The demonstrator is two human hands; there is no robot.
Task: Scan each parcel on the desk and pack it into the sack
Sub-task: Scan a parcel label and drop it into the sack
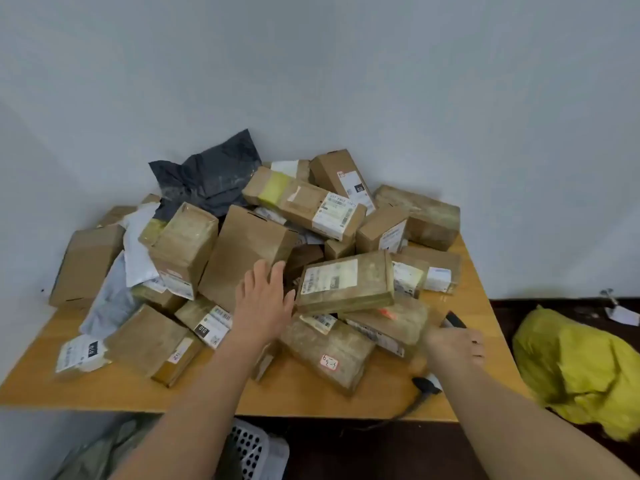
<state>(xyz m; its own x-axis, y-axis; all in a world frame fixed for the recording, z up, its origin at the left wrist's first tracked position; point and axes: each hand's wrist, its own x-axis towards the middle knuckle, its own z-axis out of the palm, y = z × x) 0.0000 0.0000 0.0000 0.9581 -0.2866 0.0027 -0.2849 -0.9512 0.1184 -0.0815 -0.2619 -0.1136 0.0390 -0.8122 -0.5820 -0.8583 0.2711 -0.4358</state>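
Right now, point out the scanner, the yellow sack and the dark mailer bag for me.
scanner (454, 320): head view, on its dark head, above the right hand.
yellow sack (578, 368): head view, middle of its crumpled side.
dark mailer bag (207, 178): head view, centre of its wrinkled face.

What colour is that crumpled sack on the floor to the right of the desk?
Yellow. The sack shows in the head view, the only one here, right of the desk.

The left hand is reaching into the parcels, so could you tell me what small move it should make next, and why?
Probably close the left hand on the plain box under its fingertips. The fingers are straight and hold nothing yet, while the right hand already grips the scanner near the desk's edge, ready once a parcel is lifted.
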